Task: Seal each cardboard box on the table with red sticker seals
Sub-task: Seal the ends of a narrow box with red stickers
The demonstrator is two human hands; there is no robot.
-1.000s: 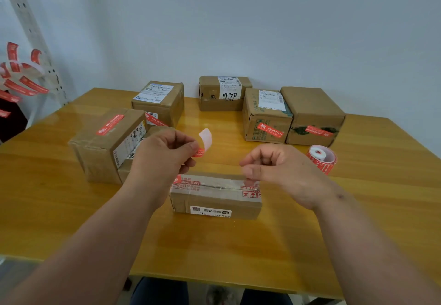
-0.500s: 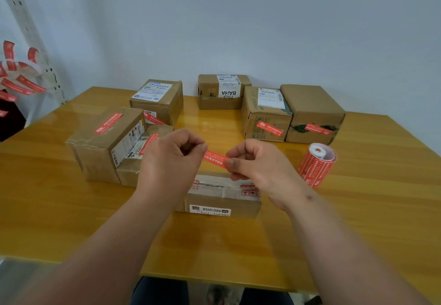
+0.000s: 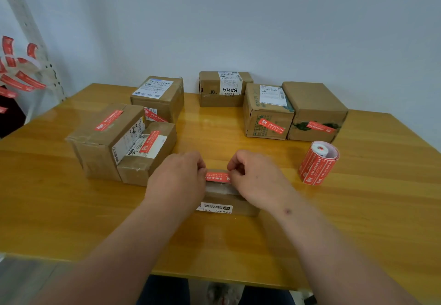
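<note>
Left hand (image 3: 177,175) and right hand (image 3: 256,177) side by side above the low flat box (image 3: 224,199) at the near centre of the desk (image 3: 71,221), each pinching one end of a single red sticker seal (image 3: 217,177). Seal stretched level between the fingertips, over the far top edge of the flat box; contact with the cardboard cannot be told. White label on the near side of the flat box, partly hidden by the hands.

Roll of red seals (image 3: 318,162) upright on the desk, right of the right hand and apart from it, white core showing at the top.

Left group: large box (image 3: 105,137) with a red seal on its top; smaller box (image 3: 148,152) touching its right side, red seal across a white label; behind them a box with a shipping label (image 3: 158,96), red seal on its near face.

Back centre: box lettered BAHA (image 3: 223,88), no seal visible on the shown faces.

Right group: two boxes touching, left one (image 3: 267,111) and right one (image 3: 315,111), each with a red seal on the near face.

All boxes closed; contents not visible.

Loose red strips (image 3: 18,78) hanging at the left edge, off the desk.
</note>
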